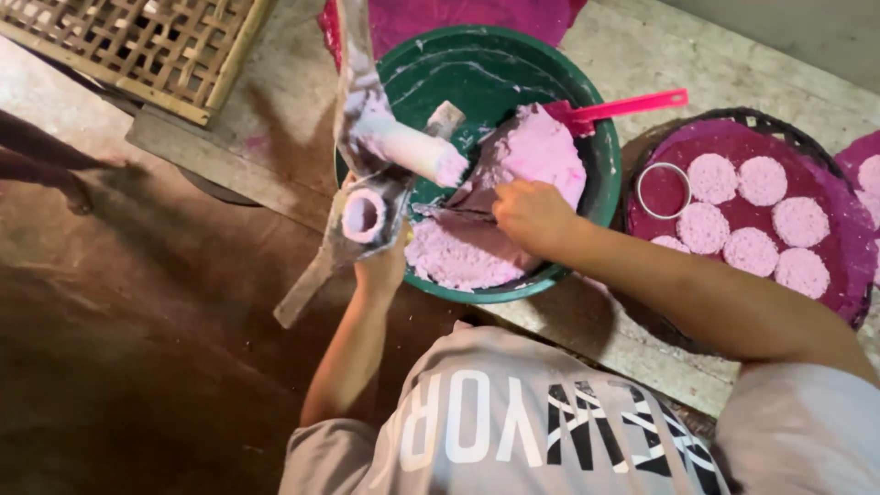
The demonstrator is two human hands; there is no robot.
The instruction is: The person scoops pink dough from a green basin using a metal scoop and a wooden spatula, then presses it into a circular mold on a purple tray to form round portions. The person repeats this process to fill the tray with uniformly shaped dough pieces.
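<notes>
Head view: a person's left hand grips a metal press caked with pink dough, while the right hand closes on the dough in a green basin. Seven pressed discs already lie on a purple-lined tray beside a ring mould; much dough remains unshaped.

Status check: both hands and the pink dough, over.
Left hand gripping dough-coated press tool. Right hand in pink dough, green basin. Nothing blocking.
</notes>
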